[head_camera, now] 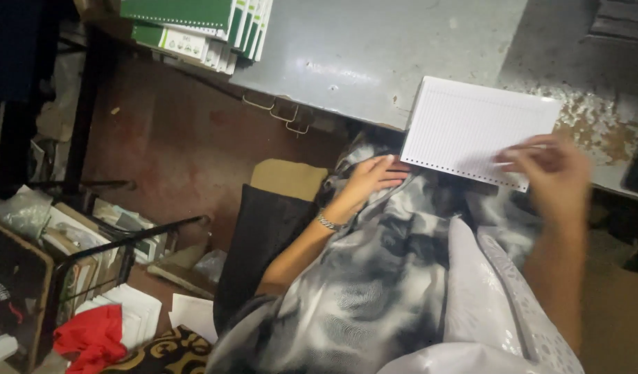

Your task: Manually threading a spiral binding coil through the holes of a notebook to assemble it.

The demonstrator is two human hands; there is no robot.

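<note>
- My left hand (372, 178) sits just right of the frame's centre, palm down on my lap, fingers stretched toward the lower left corner of the stack of ruled white sheets (471, 131); the fingertips touch or slip under its punched edge, and I cannot tell whether they grip it.
- My right hand (551, 173) is at the right of the frame, blurred, lying over the lower right corner of the sheets; I cannot tell if the fingers are pinched on the paper or only resting on it.
- The sheets lie at the upper right, tilted, partly on the grey metal table (374, 55) and overhanging its near edge above my lap, with a row of punched holes along the lower edge.
- A silver bracelet (327, 222) circles my left wrist.
- My grey and black patterned garment (374, 277) fills the lower middle of the frame.
- A pile of green-covered notebooks (201, 24) rests at the top left on the table's far corner.
- A red cloth (90, 336) lies on the floor at the lower left, beside loose white papers (135, 312).
</note>
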